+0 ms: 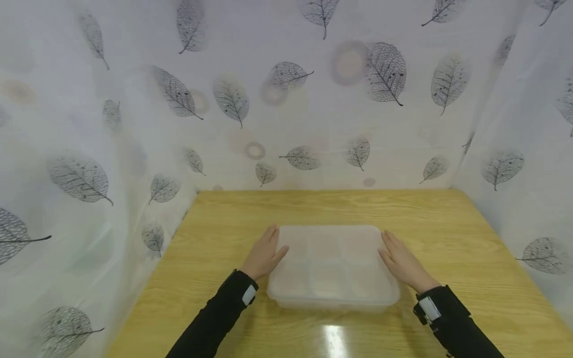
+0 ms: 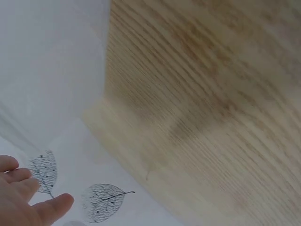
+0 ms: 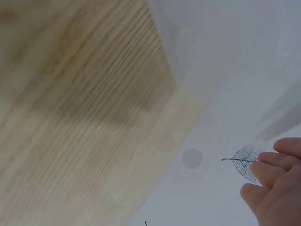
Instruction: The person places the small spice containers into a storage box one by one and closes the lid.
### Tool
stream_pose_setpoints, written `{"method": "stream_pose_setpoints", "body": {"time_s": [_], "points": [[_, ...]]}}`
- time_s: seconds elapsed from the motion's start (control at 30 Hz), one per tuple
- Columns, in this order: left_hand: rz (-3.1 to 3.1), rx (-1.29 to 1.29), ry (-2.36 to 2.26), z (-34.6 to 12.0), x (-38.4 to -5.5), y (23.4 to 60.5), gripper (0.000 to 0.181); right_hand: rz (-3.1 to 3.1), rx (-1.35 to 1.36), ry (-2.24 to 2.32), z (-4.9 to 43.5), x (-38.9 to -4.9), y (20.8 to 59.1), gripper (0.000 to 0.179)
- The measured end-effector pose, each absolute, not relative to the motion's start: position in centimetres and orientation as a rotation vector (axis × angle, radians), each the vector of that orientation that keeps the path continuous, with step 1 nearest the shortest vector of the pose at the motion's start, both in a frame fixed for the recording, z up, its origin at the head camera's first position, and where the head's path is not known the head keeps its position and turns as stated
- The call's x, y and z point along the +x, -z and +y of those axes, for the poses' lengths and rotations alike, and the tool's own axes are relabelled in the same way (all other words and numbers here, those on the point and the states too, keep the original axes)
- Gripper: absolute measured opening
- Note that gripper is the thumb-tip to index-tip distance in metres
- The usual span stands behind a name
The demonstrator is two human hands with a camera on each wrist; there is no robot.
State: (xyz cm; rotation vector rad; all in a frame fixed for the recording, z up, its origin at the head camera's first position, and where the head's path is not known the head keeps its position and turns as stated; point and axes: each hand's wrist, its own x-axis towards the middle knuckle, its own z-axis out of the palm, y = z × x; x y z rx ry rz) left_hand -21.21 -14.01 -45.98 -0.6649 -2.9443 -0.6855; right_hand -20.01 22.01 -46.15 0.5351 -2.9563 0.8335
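Observation:
A frosted plastic container (image 1: 333, 271), rounded at the corners, sits low over the wooden table in the head view. Several faint compartments show through its pale top. My left hand (image 1: 266, 252) lies along its left side, fingers straight and thumb over the top edge. On the opposite side, my right hand (image 1: 403, 261) rests the same way, its thumb at the rim. In the left wrist view the left hand (image 2: 28, 195) appears at the lower left with fingers extended. The right hand (image 3: 277, 183) shows at the right edge of the right wrist view, fingers loosely straight.
The wooden table (image 1: 233, 214) reaches back to a white curtain (image 1: 313, 114) printed with grey leaves, which also hangs along both sides. A bright light reflection lies on the table in front of the container. Black sleeves and wrist straps cover both forearms.

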Motion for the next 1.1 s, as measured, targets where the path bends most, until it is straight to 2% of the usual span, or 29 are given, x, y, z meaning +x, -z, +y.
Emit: {"method": "stream_pose_setpoints", "body": {"time_s": [0.3,0.63,1.1], "points": [[-2.997,-0.567,0.648,-13.6,-22.9,47.6,0.079,-2.949,0.598,-0.618,21.0,-22.7,47.1,0.048],[-3.151,-0.484,0.545,-13.0,-23.4,47.6,0.076,-2.979,0.602,-0.484,20.5,-23.0,46.9,0.043],[-3.145,-0.470,0.610,-13.1,-23.6,47.8,0.074,-2.957,0.580,-0.541,20.5,-23.3,47.4,0.041]]}}
